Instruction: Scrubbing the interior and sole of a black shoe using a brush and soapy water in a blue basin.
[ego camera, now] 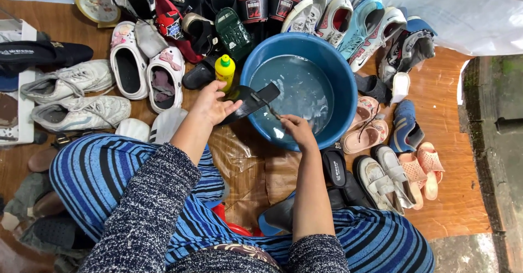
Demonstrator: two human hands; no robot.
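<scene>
Head view, person seated on the wooden floor (452,158), legs in blue striped fabric either side of a sheet of clear plastic.

Far left: a pair of white lace-up sneakers (76,96) lie on their sides near the left edge of the floor. Just right of them, two white clogs (147,71) with the openings facing up.

Left hand (213,105): fingers closed around one end of a black slide sandal (251,99), thumb on top. The sandal is held off the floor, over the left rim of the blue basin (340,82). Judgement: this keeps drips falling back into the water. A yellow squeeze bottle with a green cap (225,70) stands touching the basin's left wall, just beyond the left hand, within easy reach.

Sandal orientation: long axis runs lower-left to upper-right, held end at the left hand, free end pointing over the soapy water toward the basin's centre. The sandal is tilted, its free end higher in the view.

Right hand (297,128): closed on a thin handle, likely a small brush (271,109), whose tip meets the sandal. The hand sits inside the near rim of the basin.

Right of the basin: pink sandals (370,134) and grey-white shoes (381,180) lie close together on the floor. More shoes fan round the far rim.
</scene>
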